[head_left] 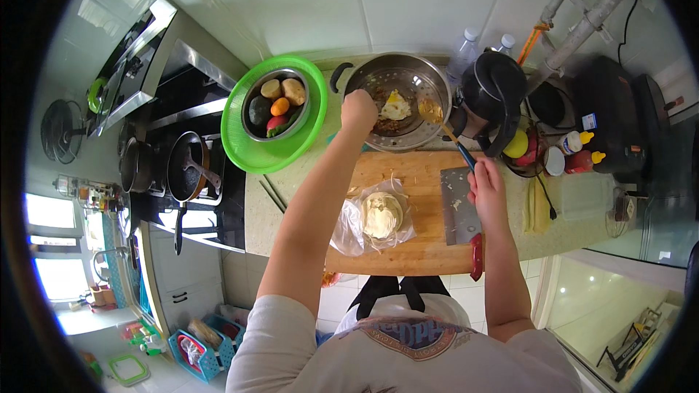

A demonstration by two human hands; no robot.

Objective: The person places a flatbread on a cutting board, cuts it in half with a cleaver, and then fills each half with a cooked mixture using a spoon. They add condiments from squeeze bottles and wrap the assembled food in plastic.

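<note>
Holding spoon [450, 133] across pot's rim [397, 55] (right fingers [478, 178]).

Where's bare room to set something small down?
A narrow strip of cutting board between the plastic bag and the cleaver; also the counter on the person's side of the clear container. Crowded: the pot, with the left hand over it, and around the black kettle.

Egg [395, 107] in pot [426, 127], bowl [305, 111] in basin [234, 138] to its left, kettle [489, 81] rightward, cutting board [426, 182] before it.
</note>
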